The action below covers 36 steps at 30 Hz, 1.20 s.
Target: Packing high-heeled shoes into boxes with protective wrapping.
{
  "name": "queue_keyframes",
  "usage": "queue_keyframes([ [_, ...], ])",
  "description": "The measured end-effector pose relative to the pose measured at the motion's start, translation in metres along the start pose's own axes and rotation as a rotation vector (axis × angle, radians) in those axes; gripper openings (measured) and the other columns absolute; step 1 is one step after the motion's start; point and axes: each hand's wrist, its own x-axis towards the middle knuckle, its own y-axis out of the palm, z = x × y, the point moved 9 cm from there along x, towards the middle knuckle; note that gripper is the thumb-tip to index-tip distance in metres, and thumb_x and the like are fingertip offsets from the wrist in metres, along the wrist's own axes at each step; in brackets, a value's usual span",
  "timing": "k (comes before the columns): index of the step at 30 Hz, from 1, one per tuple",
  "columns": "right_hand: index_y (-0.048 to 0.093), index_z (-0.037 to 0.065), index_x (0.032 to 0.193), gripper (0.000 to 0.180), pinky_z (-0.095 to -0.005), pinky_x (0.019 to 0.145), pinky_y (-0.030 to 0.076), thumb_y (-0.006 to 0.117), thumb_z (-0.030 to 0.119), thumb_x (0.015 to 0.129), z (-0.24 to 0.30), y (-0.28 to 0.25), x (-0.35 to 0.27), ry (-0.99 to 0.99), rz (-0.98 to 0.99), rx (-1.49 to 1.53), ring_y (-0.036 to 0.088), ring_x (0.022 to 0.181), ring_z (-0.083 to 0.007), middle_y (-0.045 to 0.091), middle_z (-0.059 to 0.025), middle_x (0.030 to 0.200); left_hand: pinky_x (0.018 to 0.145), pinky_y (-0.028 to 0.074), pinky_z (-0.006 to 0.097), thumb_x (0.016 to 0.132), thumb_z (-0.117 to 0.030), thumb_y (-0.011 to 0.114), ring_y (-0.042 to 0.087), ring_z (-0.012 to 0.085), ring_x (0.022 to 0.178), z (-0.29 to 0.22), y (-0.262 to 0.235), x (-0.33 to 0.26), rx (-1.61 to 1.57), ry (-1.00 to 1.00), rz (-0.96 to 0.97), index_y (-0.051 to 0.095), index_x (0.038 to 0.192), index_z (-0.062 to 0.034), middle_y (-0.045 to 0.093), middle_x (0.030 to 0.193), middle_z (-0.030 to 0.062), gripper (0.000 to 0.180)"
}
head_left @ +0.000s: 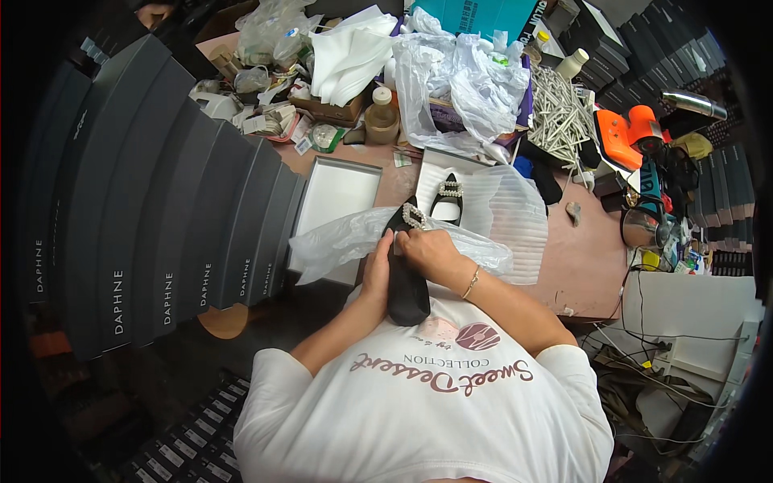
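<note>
In the head view, the pink tabletop (pixel 592 249) shows widest on the right, from the wrinkled foam sheet (pixel 515 213) to its near right edge; a small grey lump (pixel 572 212) lies there. On the left, a row of dark grey boxes (pixel 189 233) stands close against the work. The far side is bounded by crumpled plastic bags (pixel 463 76), a capped bottle (pixel 382 117) and a heap of pale sticks (pixel 557 109).

Both forearms reach forward and converge before the torso. The left hand (pixel 374 278) grips the side of a black shoe (pixel 409 294), held toe away above the table's near edge, its fingers mostly hidden. The right hand (pixel 435 253) bends over the shoe's opening, fingers curled close together; whether they pinch anything, I cannot tell. Thin clear film (pixel 334 241) spreads either side beneath the shoe. Beyond, a second shoe (pixel 448 201) with a beaded buckle lies in a white-lined box (pixel 433 167), right of a shallow white-lined tray (pixel 342 189).

Pale lettering marks the grey boxes; dark red script and a round emblem mark the white shirt (pixel 435 427).
</note>
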Motion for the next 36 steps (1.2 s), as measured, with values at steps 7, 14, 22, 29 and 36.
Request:
queue_keyframes([
  [7, 0.056, 0.006, 0.082, 0.022, -0.0399, 0.052, 0.049, 0.062, 0.026, 0.08, -0.015, 0.003, -0.003, 0.049, 0.035, 0.115, 0.064, 0.062, -0.0307, 0.062, -0.0129, 0.069, 0.054, 0.053, 0.027, 0.087, -0.05, 0.054, 0.063, 0.0155, 0.062, -0.005, 0.006, -0.008, 0.059, -0.035, -0.013, 0.06, 0.1, -0.009, 0.063, 0.08, 0.0052, 0.044],
  [14, 0.058, 0.005, 0.077, 0.032, -0.0422, 0.054, 0.049, 0.068, 0.036, 0.076, -0.019, -0.011, 0.004, 0.114, -0.041, 0.223, 0.063, 0.062, -0.0339, 0.061, -0.0148, 0.063, 0.05, 0.049, 0.024, 0.087, -0.054, 0.052, 0.06, 0.0133, 0.056, 0.003, 0.005, -0.006, 0.014, -0.098, -0.037, 0.06, 0.078, -0.0118, 0.06, 0.067, 0.0019, 0.044],
  [22, 0.061, 0.004, 0.079, 0.021, -0.0403, 0.058, 0.052, 0.063, 0.025, 0.079, -0.018, -0.001, 0.01, 0.189, 0.025, 0.192, 0.065, 0.066, -0.0325, 0.065, -0.0156, 0.07, 0.078, 0.051, 0.029, 0.091, -0.05, 0.047, 0.062, 0.0169, 0.09, 0.002, 0.006, -0.001, -0.034, -0.066, 0.037, 0.056, 0.112, -0.0059, 0.062, 0.101, 0.0077, 0.05],
  [29, 0.061, 0.005, 0.078, 0.007, -0.0381, 0.057, 0.052, 0.059, 0.012, 0.078, -0.014, -0.006, 0.002, 0.101, -0.083, 0.128, 0.065, 0.071, -0.0277, 0.064, -0.0106, 0.081, 0.071, 0.052, 0.028, 0.093, -0.045, 0.044, 0.062, 0.0155, 0.084, -0.007, 0.021, -0.021, 0.016, -0.074, -0.009, 0.056, 0.113, -0.0066, 0.062, 0.097, 0.0063, 0.044],
  [36, 0.066, 0.005, 0.102, 0.027, -0.0437, 0.092, 0.043, 0.062, 0.024, 0.084, -0.032, -0.015, -0.038, 0.162, -0.08, 0.484, 0.049, 0.114, -0.0401, 0.038, -0.0244, 0.136, 0.064, 0.052, 0.027, 0.094, -0.044, 0.041, 0.063, 0.0152, 0.077, -0.017, 0.02, -0.018, 0.038, 0.05, 0.045, 0.058, 0.109, -0.005, 0.062, 0.092, 0.0073, 0.045],
])
